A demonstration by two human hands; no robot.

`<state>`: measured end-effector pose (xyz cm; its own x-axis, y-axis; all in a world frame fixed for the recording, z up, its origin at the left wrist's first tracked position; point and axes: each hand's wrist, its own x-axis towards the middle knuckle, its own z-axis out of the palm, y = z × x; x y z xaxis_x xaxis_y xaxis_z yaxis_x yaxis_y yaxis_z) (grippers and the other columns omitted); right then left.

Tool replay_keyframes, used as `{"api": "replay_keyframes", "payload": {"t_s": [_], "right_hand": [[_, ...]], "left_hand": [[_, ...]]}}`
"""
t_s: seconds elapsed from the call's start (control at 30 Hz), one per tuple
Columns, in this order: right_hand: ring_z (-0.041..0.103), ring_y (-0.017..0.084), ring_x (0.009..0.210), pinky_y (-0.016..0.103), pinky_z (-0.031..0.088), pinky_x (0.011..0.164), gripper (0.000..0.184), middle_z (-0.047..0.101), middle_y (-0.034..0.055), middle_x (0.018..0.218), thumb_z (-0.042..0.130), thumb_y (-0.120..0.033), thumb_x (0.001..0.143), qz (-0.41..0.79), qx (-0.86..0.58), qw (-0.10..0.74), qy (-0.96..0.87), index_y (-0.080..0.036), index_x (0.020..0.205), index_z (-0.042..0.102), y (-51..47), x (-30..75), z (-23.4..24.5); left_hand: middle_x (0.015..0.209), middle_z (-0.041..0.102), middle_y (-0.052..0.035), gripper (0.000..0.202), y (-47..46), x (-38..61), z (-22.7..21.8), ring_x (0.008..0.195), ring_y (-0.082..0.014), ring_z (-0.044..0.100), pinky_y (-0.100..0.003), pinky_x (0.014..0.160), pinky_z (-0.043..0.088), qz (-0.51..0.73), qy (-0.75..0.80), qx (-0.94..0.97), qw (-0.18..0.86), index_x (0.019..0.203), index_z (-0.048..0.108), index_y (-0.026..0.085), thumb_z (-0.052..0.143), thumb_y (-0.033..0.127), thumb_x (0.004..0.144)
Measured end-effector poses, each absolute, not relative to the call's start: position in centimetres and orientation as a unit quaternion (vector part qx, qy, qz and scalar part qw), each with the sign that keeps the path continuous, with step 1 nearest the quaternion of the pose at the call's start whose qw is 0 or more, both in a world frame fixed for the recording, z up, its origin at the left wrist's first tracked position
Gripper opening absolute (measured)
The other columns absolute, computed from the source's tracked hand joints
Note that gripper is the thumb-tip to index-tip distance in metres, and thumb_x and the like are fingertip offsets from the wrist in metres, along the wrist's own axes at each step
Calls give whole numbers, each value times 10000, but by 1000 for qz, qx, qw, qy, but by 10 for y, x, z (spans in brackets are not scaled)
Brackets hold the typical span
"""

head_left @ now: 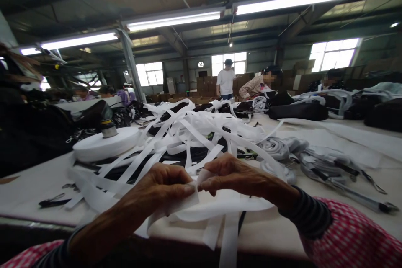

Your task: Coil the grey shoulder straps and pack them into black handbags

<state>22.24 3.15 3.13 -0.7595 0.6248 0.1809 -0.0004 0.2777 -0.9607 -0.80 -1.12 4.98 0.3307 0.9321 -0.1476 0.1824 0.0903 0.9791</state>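
Note:
Both my hands meet low in the middle of the view, above the near edge of a white table (pixel 329 226). My left hand (pixel 165 184) is closed in a pinch on a white fabric strip (pixel 179 205), thumb pressed to fingers. My right hand (pixel 234 176) pinches the same strip's end right beside it. The strip hangs down over the table edge with other loose strips. Behind my hands lies a tangled heap of white strips (pixel 191 134) over something black.
A flat roll of white tape (pixel 105 144) sits at the left. Small snips (pixel 52 202) lie near the left edge. Grey straps with buckles (pixel 329 167) lie at the right, black bags (pixel 297 111) behind. Other people work at the far end; one stands in a white shirt (pixel 226 81).

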Motion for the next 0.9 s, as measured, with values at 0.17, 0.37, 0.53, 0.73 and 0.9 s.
{"api": "replay_keyframes", "payload": {"t_s": [0.17, 0.37, 0.53, 0.73, 0.9], "right_hand": [[470, 92, 649, 207, 337, 556, 284, 545, -22, 731, 739, -416, 900, 549, -191, 240, -777, -138, 874, 689, 39, 219, 27], [400, 92, 606, 231, 314, 561, 242, 466, -41, 663, 662, -297, 918, 387, -227, 225, -865, -151, 748, 570, 70, 215, 31], [550, 269, 997, 365, 430, 841, 274, 654, 128, 1077, 657, -327, 945, -15, -445, 390, -806, -135, 1140, 652, 126, 209, 48], [612, 272, 1079, 390, 490, 880, 453, 666, 125, 1236, 705, -509, 914, 245, -345, 423, -801, -171, 1216, 688, 84, 198, 55], [639, 170, 818, 282, 477, 746, 406, 727, 51, 886, 903, -455, 706, 585, -244, 423, -647, -135, 922, 777, 20, 197, 22]], "left_hand": [[619, 650, -17, 313, -7, -13, 46, 526, -91, 501, -177, 489, 337, 301, 469, 596, 578, 736, 759, 124, 880, 406, 675], [627, 656, -37, 253, -7, -25, 47, 557, -106, 531, -193, 512, 348, 295, 421, 606, 606, 689, 790, 124, 897, 346, 635], [590, 621, -13, 294, -9, -23, 51, 532, -106, 502, -198, 510, 377, 366, 461, 618, 521, 729, 781, 138, 874, 413, 685], [634, 622, 2, 278, 0, -13, 48, 597, -109, 505, -182, 549, 399, 474, 460, 622, 420, 797, 787, 160, 839, 429, 753], [744, 703, -32, 229, -2, -1, 37, 708, -147, 588, -196, 617, 450, 471, 431, 634, 437, 791, 814, 170, 853, 392, 750]]}}
